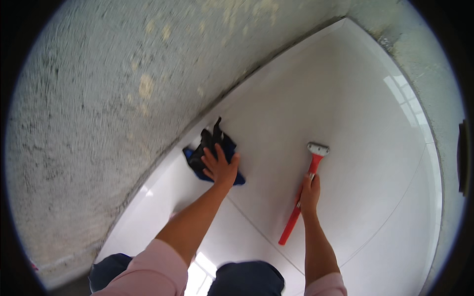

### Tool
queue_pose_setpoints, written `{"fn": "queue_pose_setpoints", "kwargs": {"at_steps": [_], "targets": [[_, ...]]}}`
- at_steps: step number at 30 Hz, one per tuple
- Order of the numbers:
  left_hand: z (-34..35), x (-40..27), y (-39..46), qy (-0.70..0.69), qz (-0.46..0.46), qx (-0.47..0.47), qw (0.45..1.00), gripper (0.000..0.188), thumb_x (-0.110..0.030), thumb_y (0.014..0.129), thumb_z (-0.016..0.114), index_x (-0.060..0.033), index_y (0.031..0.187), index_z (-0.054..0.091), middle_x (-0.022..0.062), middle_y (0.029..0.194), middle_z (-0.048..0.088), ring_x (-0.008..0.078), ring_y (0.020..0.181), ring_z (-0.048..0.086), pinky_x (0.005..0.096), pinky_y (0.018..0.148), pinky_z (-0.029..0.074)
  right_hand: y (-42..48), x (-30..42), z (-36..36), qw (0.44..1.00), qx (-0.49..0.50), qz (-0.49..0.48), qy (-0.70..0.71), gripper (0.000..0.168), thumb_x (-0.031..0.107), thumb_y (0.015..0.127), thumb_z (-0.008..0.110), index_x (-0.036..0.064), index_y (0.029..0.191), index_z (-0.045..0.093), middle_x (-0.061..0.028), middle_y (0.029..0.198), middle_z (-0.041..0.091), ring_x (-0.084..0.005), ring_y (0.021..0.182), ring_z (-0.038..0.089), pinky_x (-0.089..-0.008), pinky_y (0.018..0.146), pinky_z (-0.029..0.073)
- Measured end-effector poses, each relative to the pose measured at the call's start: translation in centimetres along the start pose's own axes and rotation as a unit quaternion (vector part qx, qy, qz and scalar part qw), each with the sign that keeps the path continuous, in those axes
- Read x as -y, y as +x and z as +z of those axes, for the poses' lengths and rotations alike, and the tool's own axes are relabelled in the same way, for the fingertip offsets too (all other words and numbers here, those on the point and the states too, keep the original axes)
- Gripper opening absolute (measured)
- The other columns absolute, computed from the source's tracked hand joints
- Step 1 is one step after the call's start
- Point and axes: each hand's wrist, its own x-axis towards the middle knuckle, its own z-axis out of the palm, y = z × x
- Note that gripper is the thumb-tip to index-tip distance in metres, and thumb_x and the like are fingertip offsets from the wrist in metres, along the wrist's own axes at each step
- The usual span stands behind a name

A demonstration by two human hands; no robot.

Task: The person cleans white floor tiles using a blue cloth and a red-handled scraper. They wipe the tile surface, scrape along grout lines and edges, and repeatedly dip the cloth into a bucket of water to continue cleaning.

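Observation:
My left hand (221,167) lies with its fingers spread on a bunched dark blue and black cloth (198,160). The cloth rests on the pale glossy floor tile, close to the skirting on the left. In my right hand (310,194) is a long-handled scraper (290,225) with a red handle. Its grey metal head (318,148) points away from me, and the handle's butt end points back toward my knees. Whether the scraper's blade touches the tile cannot be told.
Light floor tiles (355,96) meet along thin joints. Tile skirting (401,76) runs round the edge below a rough cement wall (92,122) on the left and another wall (431,70) on the right. The walls meet at a far corner. My dark-trousered knees (246,279) are at the bottom.

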Motion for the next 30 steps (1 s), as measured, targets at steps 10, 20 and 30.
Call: {"fn": "queue_pose_setpoints", "kwargs": {"at_steps": [10,20,30], "targets": [[4.7,-21.6,18.7,0.049,0.38,-0.034,0.923,0.055,-0.043,0.09,0.054,-0.0236,0.14,0.044,0.0077,0.152,0.027,0.0278,0.141,0.022,0.0516,0.111,0.02,-1.2,1.8,0.5,0.999,0.017,0.033,0.032,0.017,0.022,0.095,0.05,0.005,0.095,0.048,-0.0007,0.055,0.046,-0.0099,0.037,0.043,-0.0273,0.034,0.036],[1.3,-13.4,16.9,0.019,0.731,0.07,0.678,0.055,-0.024,0.072,0.071,-0.0197,0.124,0.056,0.0085,0.143,0.039,0.0301,0.135,0.033,0.0514,0.108,0.024,-1.7,7.3,2.1,0.994,-0.057,0.076,0.06,0.019,0.025,0.094,0.052,0.006,0.095,0.049,-0.001,0.058,0.046,-0.0109,0.038,0.043,-0.0271,0.033,0.035],[4.5,-30.5,30.2,0.062,0.638,-0.101,0.761,0.047,-0.051,0.084,0.058,-0.0107,0.108,0.065,0.0146,0.118,0.058,0.0338,0.108,0.055,0.0497,0.087,0.046,-9.7,14.8,-5.1,0.985,-0.095,0.129,0.071,0.018,0.017,0.094,0.05,0.005,0.109,0.053,0.0053,0.062,0.041,-0.0016,0.044,0.037,-0.0217,0.035,0.03]]}}
